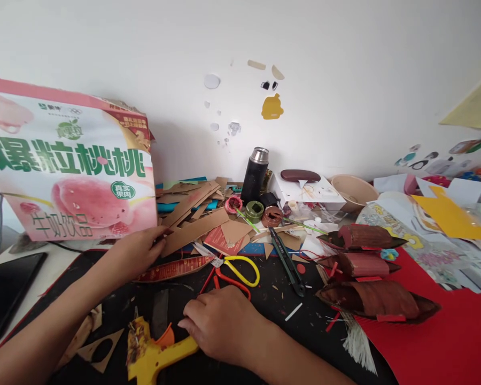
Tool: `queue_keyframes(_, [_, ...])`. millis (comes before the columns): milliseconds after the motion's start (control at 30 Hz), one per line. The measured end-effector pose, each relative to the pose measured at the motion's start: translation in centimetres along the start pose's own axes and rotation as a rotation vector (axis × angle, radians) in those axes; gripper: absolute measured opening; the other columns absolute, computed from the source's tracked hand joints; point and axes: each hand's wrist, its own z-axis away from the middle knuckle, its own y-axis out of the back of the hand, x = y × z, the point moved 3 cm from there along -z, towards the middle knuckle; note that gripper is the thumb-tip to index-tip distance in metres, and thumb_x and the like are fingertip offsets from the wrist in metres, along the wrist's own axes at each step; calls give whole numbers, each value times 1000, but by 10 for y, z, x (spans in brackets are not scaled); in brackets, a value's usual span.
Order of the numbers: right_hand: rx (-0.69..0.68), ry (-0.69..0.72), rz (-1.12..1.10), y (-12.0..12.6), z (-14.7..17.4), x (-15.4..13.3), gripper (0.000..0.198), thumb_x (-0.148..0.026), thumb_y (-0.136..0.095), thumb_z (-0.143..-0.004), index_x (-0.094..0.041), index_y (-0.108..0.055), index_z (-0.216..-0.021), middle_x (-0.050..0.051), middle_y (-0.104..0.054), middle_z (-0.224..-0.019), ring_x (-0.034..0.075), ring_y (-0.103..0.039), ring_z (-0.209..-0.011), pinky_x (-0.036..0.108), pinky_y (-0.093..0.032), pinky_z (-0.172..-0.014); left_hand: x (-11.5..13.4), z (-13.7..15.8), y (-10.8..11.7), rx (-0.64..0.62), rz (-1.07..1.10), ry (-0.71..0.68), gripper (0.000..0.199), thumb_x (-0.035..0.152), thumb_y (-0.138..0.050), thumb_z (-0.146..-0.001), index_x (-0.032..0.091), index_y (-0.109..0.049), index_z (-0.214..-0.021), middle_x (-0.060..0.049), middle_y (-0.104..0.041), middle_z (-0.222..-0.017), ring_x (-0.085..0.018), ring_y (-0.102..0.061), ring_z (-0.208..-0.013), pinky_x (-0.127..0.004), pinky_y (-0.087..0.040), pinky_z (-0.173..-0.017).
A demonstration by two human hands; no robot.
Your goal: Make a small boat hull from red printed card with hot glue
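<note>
My left hand [140, 248] reaches to a pile of cut cardboard, its fingers closed on the end of a long brown cardboard strip [196, 229]. Below it lies a narrow red boat-shaped piece [176, 269]. My right hand [228, 323] is curled at the end of a yellow glue gun [144, 353] with an orange trigger; whatever its fingers hold is hidden. Just beyond that hand are scissors [240, 270] with one yellow and one red handle. A dark green utility knife [286, 262] lies to their right.
A large drink carton [76, 166] stands at left, near a phone [12, 294]. Behind are a black thermos [254, 176], small open jars [254, 212], a white box [308, 193] and a beige bowl [355, 192]. Several brown model boats [385, 299] sit right, beside red sheet [444, 331].
</note>
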Motion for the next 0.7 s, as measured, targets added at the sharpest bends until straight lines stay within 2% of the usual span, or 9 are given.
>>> queue_keyframes(133, [-10, -10, 4, 1, 0, -1, 28, -40, -57, -107, -18, -69, -98, 5, -80, -92, 24, -77, -79, 30, -47, -57, -2, 1, -7, -33, -70, -68, 52, 41, -41, -90, 19, -77, -120, -17, -83, -115, -38, -78, -101, -46, -57, -91])
queue_keyframes(300, [-7, -11, 12, 0, -1, -1, 27, -41, -58, -106, -18, -69, -98, 5, -80, -92, 25, -78, -80, 31, -48, -57, 6, 3, -5, -5, -105, -102, 54, 39, -37, -94, 14, -76, -122, -20, -80, -122, -40, -76, -106, -49, -57, -92])
queue_keyframes(467, [3, -16, 37, -3, -2, 1, 29, -43, -56, -106, -18, -69, -98, 5, -80, -92, 26, -78, -79, 33, -49, -55, 19, 5, 13, 70, -82, -135, 50, 46, -39, -98, 19, -75, -121, -15, -79, -126, -35, -73, -114, -44, -53, -99])
queue_keyframes(567, [-6, -9, 20, -1, -1, 1, 31, -43, -54, -107, -18, -70, -99, 5, -81, -94, 26, -79, -82, 33, -50, -57, 24, -3, 29, 143, -69, -149, 49, 52, -43, -95, 22, -76, -116, -13, -81, -120, -35, -72, -111, -43, -54, -96])
queue_keyframes(700, [2, -11, -11, 5, -1, 2, 31, -42, -53, -108, -17, -70, -101, 5, -82, -99, 27, -80, -86, 33, -52, -59, 33, -28, 38, 97, -174, -188, 47, 46, -46, -94, 22, -76, -121, -15, -79, -123, -38, -72, -112, -46, -55, -95])
